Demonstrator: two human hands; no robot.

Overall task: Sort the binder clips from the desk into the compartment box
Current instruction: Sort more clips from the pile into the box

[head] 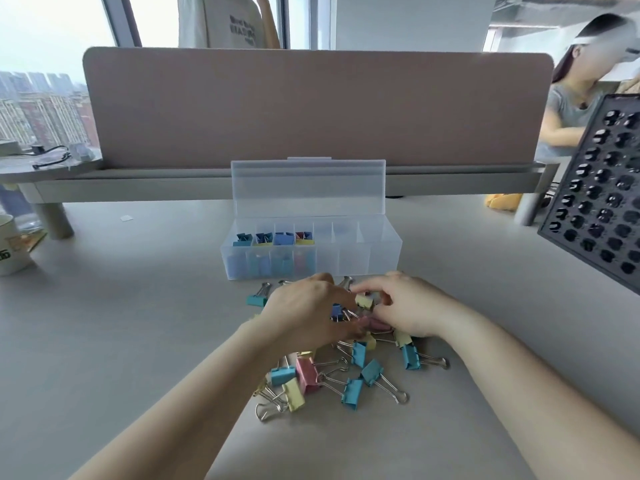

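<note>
A pile of coloured binder clips lies on the grey desk, in front of the clear compartment box. The box's lid stands open, and its four left compartments hold clips. My left hand is over the far part of the pile with curled fingers, next to a dark blue clip; what it holds is hidden. My right hand pinches a small yellow clip between thumb and fingers.
A pink divider panel on a raised shelf closes off the back of the desk. A black perforated tray leans at the right. A mug stands at the left edge. Another person sits beyond the divider.
</note>
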